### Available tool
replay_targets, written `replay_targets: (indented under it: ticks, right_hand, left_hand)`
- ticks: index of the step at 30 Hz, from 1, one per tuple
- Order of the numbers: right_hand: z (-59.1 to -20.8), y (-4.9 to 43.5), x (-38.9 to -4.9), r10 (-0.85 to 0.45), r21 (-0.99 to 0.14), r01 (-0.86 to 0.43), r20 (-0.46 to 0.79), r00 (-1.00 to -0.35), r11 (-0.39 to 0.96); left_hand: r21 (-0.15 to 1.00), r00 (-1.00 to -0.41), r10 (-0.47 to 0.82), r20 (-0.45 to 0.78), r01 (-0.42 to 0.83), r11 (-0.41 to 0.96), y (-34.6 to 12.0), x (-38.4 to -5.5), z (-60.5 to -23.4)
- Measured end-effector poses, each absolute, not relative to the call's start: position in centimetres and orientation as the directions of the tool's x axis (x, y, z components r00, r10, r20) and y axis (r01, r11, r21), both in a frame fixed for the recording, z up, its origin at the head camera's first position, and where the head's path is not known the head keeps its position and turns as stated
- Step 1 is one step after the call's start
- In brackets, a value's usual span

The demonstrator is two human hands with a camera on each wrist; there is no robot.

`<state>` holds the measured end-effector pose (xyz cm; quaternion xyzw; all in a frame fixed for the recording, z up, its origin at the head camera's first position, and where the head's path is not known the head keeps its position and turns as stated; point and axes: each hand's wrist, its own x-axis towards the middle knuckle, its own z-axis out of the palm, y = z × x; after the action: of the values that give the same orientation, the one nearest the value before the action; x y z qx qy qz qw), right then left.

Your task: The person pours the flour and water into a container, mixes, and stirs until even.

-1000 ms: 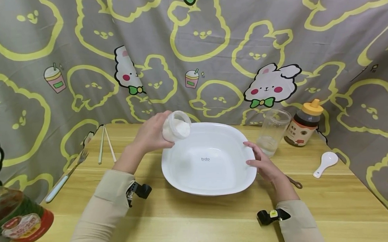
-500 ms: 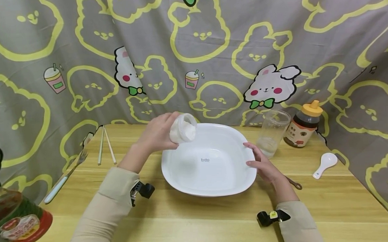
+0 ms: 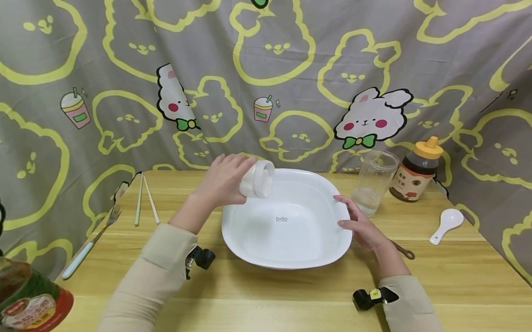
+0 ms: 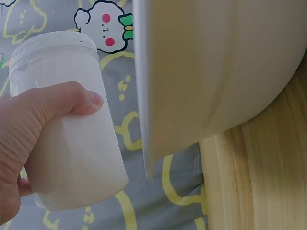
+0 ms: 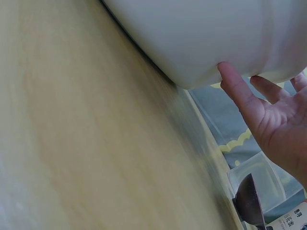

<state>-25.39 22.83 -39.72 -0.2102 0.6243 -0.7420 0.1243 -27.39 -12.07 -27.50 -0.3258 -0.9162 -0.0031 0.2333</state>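
Observation:
My left hand (image 3: 227, 182) grips a clear plastic jar (image 3: 256, 180) filled with white powder, thumb along its side. The jar has no lid on and is tipped, its mouth facing right, above the left part of a white basin (image 3: 295, 243). In the left wrist view the jar (image 4: 76, 139) is wrapped by thumb and fingers, beside the basin's outer wall (image 4: 201, 72). My right hand (image 3: 362, 226) holds the basin's right rim, fingertips over the edge. The right wrist view shows this hand (image 5: 283, 120) with its digits against the basin's wall (image 5: 192, 38).
Behind my right hand stand a clear cup (image 3: 374, 186) with some liquid and a yellow-capped bottle (image 3: 413, 175). A white spoon (image 3: 446, 225) and a dark ladle (image 5: 248, 201) lie right. Chopsticks (image 3: 144, 199), a fork (image 3: 90, 245) and a red-lidded jar (image 3: 29, 301) are left.
My left hand has carried the jar to the right over the basin and tipped it further, so its mouth turns more to the side. My right hand stays on the rim.

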Motion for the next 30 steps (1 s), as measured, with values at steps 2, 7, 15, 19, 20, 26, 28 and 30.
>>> replay_targets:
  ticks: [2, 7, 15, 19, 20, 26, 28, 30]
  right_hand:
    - [-39.7, 22.8, -25.4, -0.447, -0.979, -0.077, 0.157, -0.881, -0.191]
    - [-39.6, 22.7, -25.3, -0.446, -0.978, -0.076, 0.157, -0.881, -0.194]
    - [-39.7, 22.8, -25.4, -0.435, -0.979, -0.077, 0.153, -0.887, -0.188]
    - [-39.7, 22.7, -25.4, -0.43, -0.98, -0.076, 0.149, -0.891, -0.182]
    - [-39.7, 22.7, -25.4, -0.429, -0.98, -0.076, 0.149, -0.891, -0.183]
    - [-39.7, 22.7, -25.4, -0.428, -0.98, -0.075, 0.149, -0.891, -0.185]
    - [-39.8, 22.7, -25.4, -0.428, -0.98, -0.076, 0.149, -0.891, -0.184]
    - [-39.7, 22.7, -25.4, -0.426, -0.98, -0.076, 0.148, -0.892, -0.181]
  left_hand:
    - [-0.159, -0.678, 0.599, 0.426, 0.595, 0.788, -11.8, -27.5, -27.6]
    - [-0.201, -0.67, 0.61, 0.423, 0.587, 0.784, -11.4, -27.8, -27.7]
    - [-0.269, -0.669, 0.618, 0.412, 0.559, 0.784, -11.1, -28.0, -27.9]
    - [-0.292, -0.668, 0.626, 0.402, 0.554, 0.779, -11.0, -28.1, -28.0]
    - [-0.298, -0.668, 0.628, 0.4, 0.553, 0.778, -11.0, -28.1, -28.0]
    - [-0.317, -0.663, 0.634, 0.398, 0.549, 0.774, -10.8, -28.3, -27.9]
    - [-0.311, -0.671, 0.628, 0.394, 0.545, 0.778, -10.8, -28.3, -27.8]
    - [-0.308, -0.679, 0.624, 0.387, 0.542, 0.782, -10.8, -28.2, -27.8]
